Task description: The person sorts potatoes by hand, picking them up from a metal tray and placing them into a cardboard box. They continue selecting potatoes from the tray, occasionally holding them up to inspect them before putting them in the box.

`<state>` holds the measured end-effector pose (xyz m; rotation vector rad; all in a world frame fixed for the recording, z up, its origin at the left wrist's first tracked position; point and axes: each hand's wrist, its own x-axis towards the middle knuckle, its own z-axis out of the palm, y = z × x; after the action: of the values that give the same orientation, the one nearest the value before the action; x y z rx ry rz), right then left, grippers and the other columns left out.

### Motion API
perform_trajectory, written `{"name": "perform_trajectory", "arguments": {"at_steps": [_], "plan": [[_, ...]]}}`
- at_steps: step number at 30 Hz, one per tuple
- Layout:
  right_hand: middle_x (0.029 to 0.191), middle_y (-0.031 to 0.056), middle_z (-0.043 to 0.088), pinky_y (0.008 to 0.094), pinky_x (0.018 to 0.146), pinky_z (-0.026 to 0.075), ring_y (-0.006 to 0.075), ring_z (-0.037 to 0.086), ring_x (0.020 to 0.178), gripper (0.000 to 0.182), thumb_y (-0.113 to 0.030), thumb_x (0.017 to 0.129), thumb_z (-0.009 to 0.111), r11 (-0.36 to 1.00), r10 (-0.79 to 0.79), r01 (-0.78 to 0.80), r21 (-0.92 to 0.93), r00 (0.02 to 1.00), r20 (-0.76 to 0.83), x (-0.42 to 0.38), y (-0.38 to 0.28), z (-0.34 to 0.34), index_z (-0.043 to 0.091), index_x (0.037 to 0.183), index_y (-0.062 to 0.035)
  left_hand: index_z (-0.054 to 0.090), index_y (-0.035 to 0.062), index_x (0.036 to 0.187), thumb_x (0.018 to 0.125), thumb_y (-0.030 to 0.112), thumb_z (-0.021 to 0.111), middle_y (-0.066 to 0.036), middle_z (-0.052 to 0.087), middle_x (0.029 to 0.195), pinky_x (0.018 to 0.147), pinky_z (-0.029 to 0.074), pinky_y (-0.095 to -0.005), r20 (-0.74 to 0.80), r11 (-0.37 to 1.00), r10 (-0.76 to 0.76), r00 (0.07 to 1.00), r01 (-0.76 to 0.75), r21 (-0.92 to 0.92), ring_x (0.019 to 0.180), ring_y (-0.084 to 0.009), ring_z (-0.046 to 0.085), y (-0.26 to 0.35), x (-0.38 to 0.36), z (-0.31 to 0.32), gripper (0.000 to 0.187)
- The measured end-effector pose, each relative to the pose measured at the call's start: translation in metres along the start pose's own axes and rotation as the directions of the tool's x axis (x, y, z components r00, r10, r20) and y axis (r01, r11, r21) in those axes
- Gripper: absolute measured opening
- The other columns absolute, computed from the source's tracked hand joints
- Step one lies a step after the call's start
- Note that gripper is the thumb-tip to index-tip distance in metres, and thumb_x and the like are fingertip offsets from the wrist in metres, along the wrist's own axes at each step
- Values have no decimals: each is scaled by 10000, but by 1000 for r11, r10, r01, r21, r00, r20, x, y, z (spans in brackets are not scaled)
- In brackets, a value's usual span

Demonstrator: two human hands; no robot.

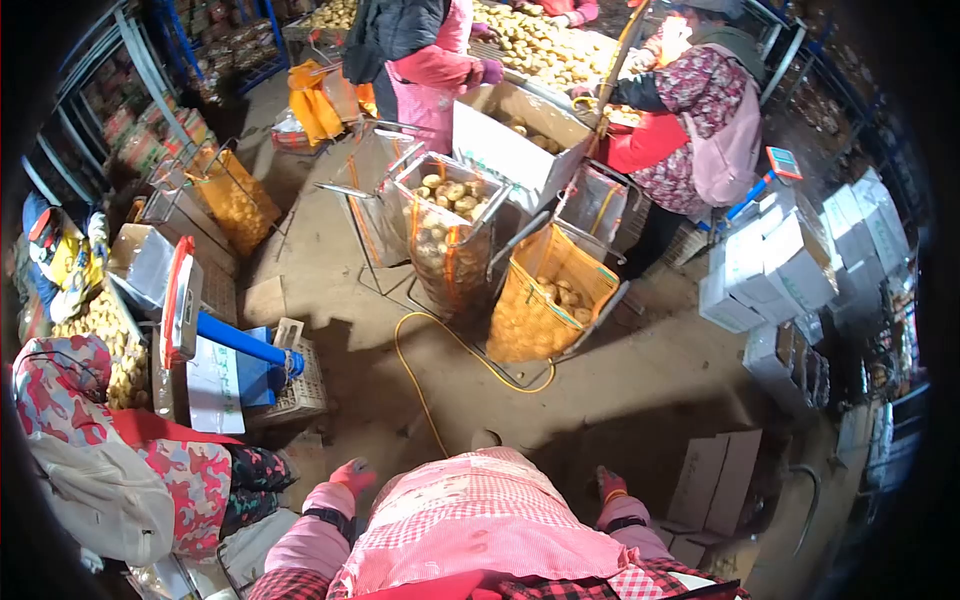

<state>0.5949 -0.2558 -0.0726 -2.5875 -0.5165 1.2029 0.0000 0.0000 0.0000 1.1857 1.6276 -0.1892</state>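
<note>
My left hand [353, 475], in a reddish glove, hangs in front of my left side, a little blurred, its fingers loosely apart with nothing in them. On the other side of my pink checked apron [470, 500] is my right hand [611, 484], also gloved and low; its fingers are mostly hidden. Flattened cardboard [715, 480] lies on the floor to the right of that hand. Ahead of me a yellow hose [420, 385] loops over the floor. Beyond it stand an orange mesh bag of potatoes [535, 310] and a clear bag of potatoes [447, 235], both on metal frames.
Two people [700, 120] work at a potato-covered table [560, 45] at the back, beside a large white carton [515, 150]. Left, a person in a patterned jacket [180, 475] stands by a blue-posted scale [240, 340]. White boxes [770, 265] are stacked at right.
</note>
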Motion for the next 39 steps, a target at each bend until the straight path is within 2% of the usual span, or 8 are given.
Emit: {"name": "perform_trajectory", "arguments": {"at_steps": [6,11,19,22,24,28,33,39], "plan": [[1109,113,698,363,900,491,252,655,1013,505,-477,927,558,993,-41,39,-110,999,-18,59,-94,-33,673,1165,-47,529,101,1360,707,381,767,-86,667,1176,828,524,-313,-149,969,-75,986,37,-244,965,-172,658,46,0,-12,750],[999,95,697,337,735,542,199,684,847,436,-345,918,622,893,2,-58,446,992,125,94,-165,-25,635,1178,4,544,86,1341,749,378,745,-78,683,1141,860,513,-312,-203,958,-158,966,101,-268,971,-174,661,20,12,-19,690],[1035,102,685,337,774,540,214,686,880,426,-312,903,647,883,-50,-16,469,991,126,83,-302,0,627,1191,1,552,62,1315,781,329,751,-95,657,1188,906,503,-317,-117,864,-202,972,121,-488,1051,-181,636,9,58,-80,629],[1090,109,688,336,838,515,221,673,939,481,-369,894,637,973,-178,173,151,984,22,74,-358,4,634,1189,11,524,49,1334,821,233,737,-84,659,1171,878,516,-331,-182,960,-155,971,105,-260,1033,-182,630,22,85,-124,585],[1122,107,686,322,909,478,218,642,1014,490,-376,886,645,962,-267,266,-53,964,-6,78,-381,11,639,1197,2,510,34,1339,852,201,708,-84,655,1177,829,525,-323,-161,840,-108,981,3,-543,990,-167,634,32,94,-147,552],[1129,117,690,347,931,462,219,630,1047,490,-403,857,659,925,-321,295,241,944,78,95,-406,18,666,1169,-25,548,29,1291,847,307,685,-94,693,1042,755,524,-300,-237,877,-59,970,-64,-476,873,-147,654,36,109,-174,542],[1068,62,695,331,848,487,172,630,946,474,-365,846,702,982,-190,190,-19,982,21,127,-470,22,661,1166,-17,621,71,1218,812,381,690,-83,693,1050,830,514,-322,-190,902,-112,975,20,-432,916,-148,656,30,128,-172,515],[988,67,700,282,792,504,193,653,891,280,-183,917,646,929,-185,106,354,963,198,217,-497,71,669,1128,-2,656,147,1190,792,419,711,-46,691,1044,853,495,-347,-135,898,-242,961,169,-407,950,-167,633,27,165,-216,486]]}}
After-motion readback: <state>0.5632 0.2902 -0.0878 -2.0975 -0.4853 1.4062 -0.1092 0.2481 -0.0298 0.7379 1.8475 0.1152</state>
